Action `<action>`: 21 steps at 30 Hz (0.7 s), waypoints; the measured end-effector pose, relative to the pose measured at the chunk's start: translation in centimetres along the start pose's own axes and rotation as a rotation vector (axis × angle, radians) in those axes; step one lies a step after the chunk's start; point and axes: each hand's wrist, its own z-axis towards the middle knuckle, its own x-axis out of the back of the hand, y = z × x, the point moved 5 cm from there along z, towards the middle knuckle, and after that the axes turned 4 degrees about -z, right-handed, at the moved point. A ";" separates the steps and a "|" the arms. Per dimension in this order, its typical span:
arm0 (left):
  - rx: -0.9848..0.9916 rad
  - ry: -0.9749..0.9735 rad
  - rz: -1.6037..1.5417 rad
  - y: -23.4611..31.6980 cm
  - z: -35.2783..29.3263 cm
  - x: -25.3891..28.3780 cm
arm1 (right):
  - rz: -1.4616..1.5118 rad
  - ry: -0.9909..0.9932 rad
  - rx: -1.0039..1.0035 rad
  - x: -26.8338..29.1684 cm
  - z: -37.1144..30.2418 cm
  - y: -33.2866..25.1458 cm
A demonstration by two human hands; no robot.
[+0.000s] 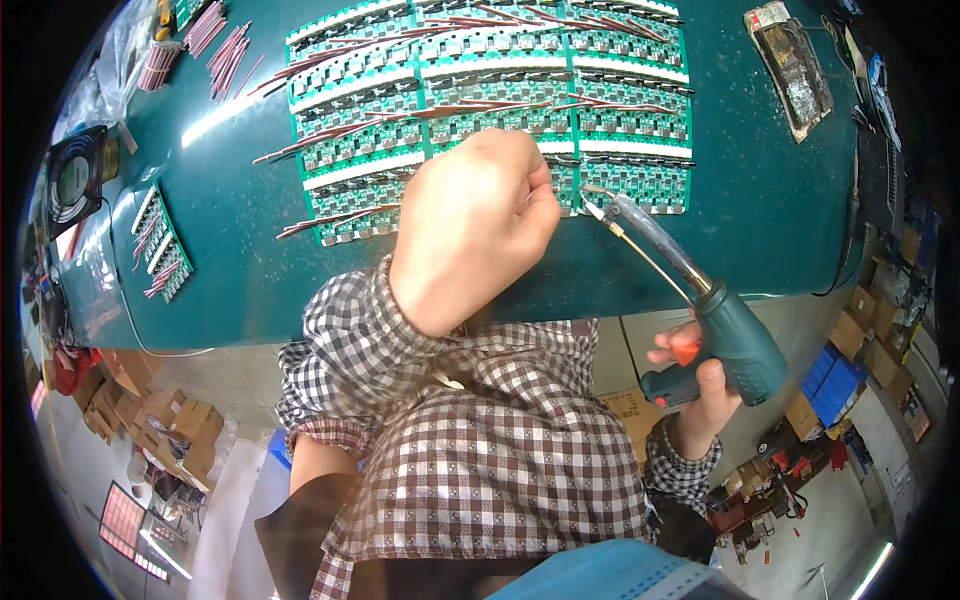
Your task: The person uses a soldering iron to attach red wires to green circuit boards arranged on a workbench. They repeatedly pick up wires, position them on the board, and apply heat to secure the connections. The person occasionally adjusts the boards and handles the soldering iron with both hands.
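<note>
My right hand (700, 385) is wrapped round a dark green soldering gun (742, 345), one finger at its orange-red trigger. The gun's metal barrel and thin feed tube slant up and left, and the tip meets or hovers just over the near edge of the green circuit boards (635, 182); I cannot tell which. Just left of the tip, my left hand (475, 225) is closed in a pinch above the boards. Its fingertips are hidden behind the hand, so what they hold does not show. Brown-red wires (340, 132) lie in rows across the boards.
Bundled wires (160, 62) and loose wires (228, 60) lie at the far left. A small separate board piece (160, 245) and a black fan (78, 180) are on the left side. A scorched tray (790, 75) sits at the far right. Cardboard boxes (180, 425) stand below the table (740, 240).
</note>
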 end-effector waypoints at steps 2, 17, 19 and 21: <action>-0.001 0.012 0.013 0.0 0.0 -0.1 | 0.006 -0.006 -0.004 0.0 0.0 0.1; -0.042 0.029 0.043 0.1 -0.1 -0.2 | -0.034 -0.034 -0.011 -0.6 0.0 -0.1; -0.029 0.029 0.039 0.1 -0.1 -0.2 | -0.036 -0.043 -0.010 -0.6 0.0 -0.1; -0.036 0.050 0.043 0.0 -0.1 -0.2 | -0.046 -0.030 -0.008 -0.7 0.0 -0.2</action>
